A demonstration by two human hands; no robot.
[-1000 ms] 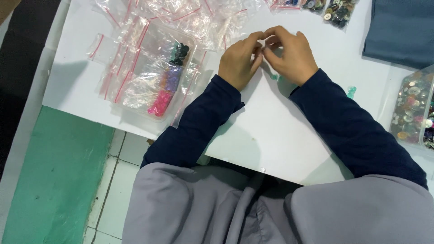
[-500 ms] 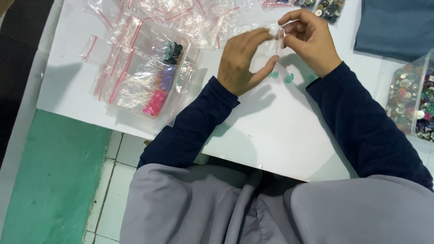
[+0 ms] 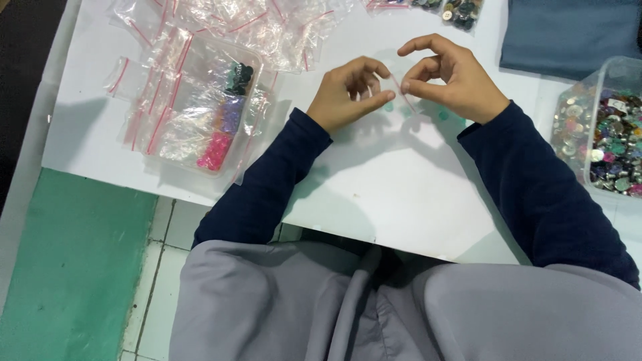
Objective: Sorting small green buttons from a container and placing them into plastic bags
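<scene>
My left hand and my right hand hold a small clear zip bag between them, just above the white table. Each hand pinches the bag's top edge with thumb and forefinger. A few small teal buttons lie on the table under the hands; whether some are inside the bag I cannot tell. Both arms wear dark blue sleeves.
A clear tray with filled zip bags of black, purple and pink buttons sits at the left. Empty zip bags are heaped behind it. A clear tub of mixed buttons stands at the right edge. Blue cloth lies at back right.
Both hands have lifted off the table and drawn slightly apart, stretching the small bag between them. The head view shifted, so the tray and tub sit lower in frame.
</scene>
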